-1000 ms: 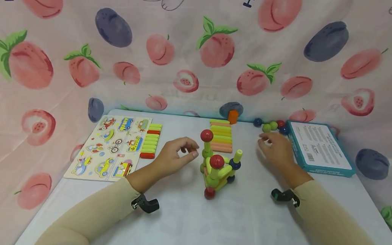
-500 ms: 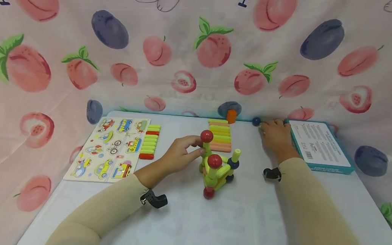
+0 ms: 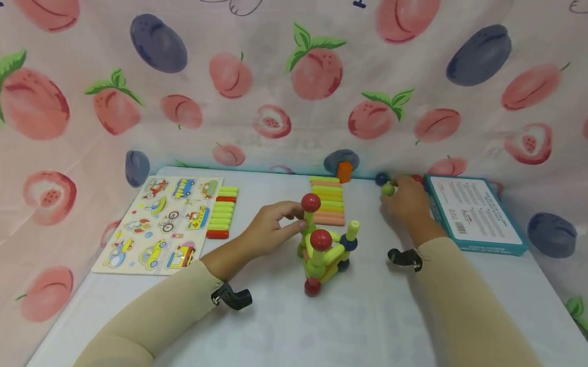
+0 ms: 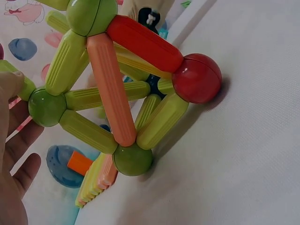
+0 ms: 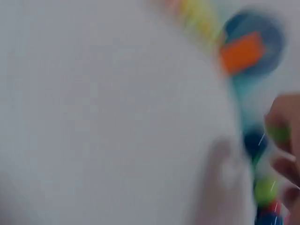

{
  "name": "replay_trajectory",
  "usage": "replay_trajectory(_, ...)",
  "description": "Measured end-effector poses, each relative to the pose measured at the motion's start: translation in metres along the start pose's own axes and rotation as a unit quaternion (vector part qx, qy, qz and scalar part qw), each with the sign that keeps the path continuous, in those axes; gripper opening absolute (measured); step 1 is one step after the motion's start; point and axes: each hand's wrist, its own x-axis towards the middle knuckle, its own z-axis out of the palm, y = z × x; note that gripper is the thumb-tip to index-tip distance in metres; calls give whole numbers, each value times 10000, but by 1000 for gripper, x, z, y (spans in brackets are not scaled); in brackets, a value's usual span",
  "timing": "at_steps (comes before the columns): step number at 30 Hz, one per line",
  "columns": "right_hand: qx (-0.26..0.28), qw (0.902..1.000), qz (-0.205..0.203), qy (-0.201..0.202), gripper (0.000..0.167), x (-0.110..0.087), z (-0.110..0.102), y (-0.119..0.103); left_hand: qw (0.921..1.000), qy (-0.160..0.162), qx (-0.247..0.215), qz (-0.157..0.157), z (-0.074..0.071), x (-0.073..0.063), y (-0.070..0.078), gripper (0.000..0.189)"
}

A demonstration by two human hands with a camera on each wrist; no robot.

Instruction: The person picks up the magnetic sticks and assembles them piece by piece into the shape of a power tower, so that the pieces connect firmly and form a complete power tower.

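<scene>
A frame of magnetic rods and balls [image 3: 321, 259] stands on the table, mostly yellow-green with red and dark blue balls. My left hand [image 3: 270, 227] pinches its tall upright rod [image 3: 309, 221] just below the red top ball [image 3: 310, 202]. From the left wrist, a red rod [image 4: 145, 44] and a salmon rod [image 4: 111, 89] show in the frame, with my thumb against a green rod at the left edge. At the back right, my right hand [image 3: 409, 206] holds a green ball [image 3: 388, 189] in its fingertips. The right wrist view is blurred, but the green ball [image 5: 279, 133] shows between the fingers.
Loose balls lie behind the right hand, including a dark blue ball [image 3: 382, 179] and a green ball [image 5: 266, 190]. A teal-edged box [image 3: 476, 213] is to the right. Rods lie in rows [image 3: 327, 203] near an orange block [image 3: 344, 171]. A picture puzzle board [image 3: 160, 225] is at left.
My left hand has moved right and taken hold of the upright rod. My right hand reached back to the loose balls, then drew slightly left with a green ball in its fingers.
</scene>
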Motion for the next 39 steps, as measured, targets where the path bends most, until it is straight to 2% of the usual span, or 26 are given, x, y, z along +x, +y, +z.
replay_trajectory(1, 698, 9976, -17, 25, 44, -4, -1, -8, 10000, 7, 8, -10, 0, 0, -1, 27)
replay_trajectory(2, 1444, 9895, -75, 34, 45, -10, -2, -17, 10000, 21, 12, -21, 0, -1, -1, 27)
replay_trajectory(3, 2161, 9762, -160, 6, 44, -16, -4, -27, 10000, 38, 8, -21, 0, -1, -2, 26)
replay_trajectory(4, 2830, 9586, -315, -55, 40, -24, -8, -36, 10000, 53, -8, -10, 0, -1, -2, 26)
replay_trajectory(5, 3465, 9365, -513, -133, 35, -32, -12, -45, 10000, 69, -25, 5, 0, -1, -3, 26)
replay_trajectory(7, 4572, 8822, -1050, -400, 28, -49, -20, -58, 9999, 82, -79, 44, 1, -1, -4, 26)
replay_trajectory(9, 5230, 8300, -1776, -774, 33, -65, -27, -66, 9998, 64, -146, 73, 1, 0, -4, 27)
replay_trajectory(10, 5390, 8082, -2168, -962, 37, -73, -31, -67, 9998, 48, -168, 74, 1, 0, -4, 27)
replay_trajectory(11, 5473, 7903, -2513, -1134, 41, -79, -33, -69, 9998, 35, -180, 67, 2, 1, -4, 28)
replay_trajectory(12, 5467, 7787, -2800, -1279, 42, -85, -35, -70, 9998, 26, -183, 49, 2, 1, -3, 28)
replay_trajectory(13, 5369, 7744, -3051, -1376, 42, -90, -36, -71, 9998, 29, -174, 27, 2, 1, -3, 28)
replay_trajectory(16, 4999, 7809, -3431, -1500, 38, -101, -37, -73, 9999, 46, -156, -8, 1, 0, -1, 27)
replay_trajectory(19, 4802, 7955, -3424, -1395, 35, -106, -34, -74, 9998, 64, -167, 21, 0, 0, 0, 27)
replay_trajectory(21, 4782, 8000, -3387, -1291, 35, -107, -33, -74, 9998, 49, -185, 47, 0, 0, 0, 26)
replay_trajectory(25, 5114, 7923, -3167, -1025, 41, -112, -23, -70, 9999, -49, -162, -34, 0, 1, -1, 27)
replay_trajectory(28, 5391, 7926, -2769, -668, 44, -123, -8, -65, 9994, -241, -143, -200, 1, -1, -3, 29)
replay_trajectory(29, 5374, 7988, -2648, -545, 46, -128, -2, -62, 9990, -320, -139, -268, 1, -2, -4, 30)
replay_trajectory(31, 5103, 8228, -2479, -353, 43, -137, 8, -58, 9981, -466, -133, -386, 1, -3, -6, 31)
replay_trajectory(35, 4346, 8650, -2503, -175, 31, -147, 19, -53, 9971, -574, -158, -464, 1, -5, -8, 34)
replay_trajectory(39, 3847, 8939, -2295, -155, 24, -147, 22, -52, 9970, -539, -173, -518, 2, -9, -8, 34)
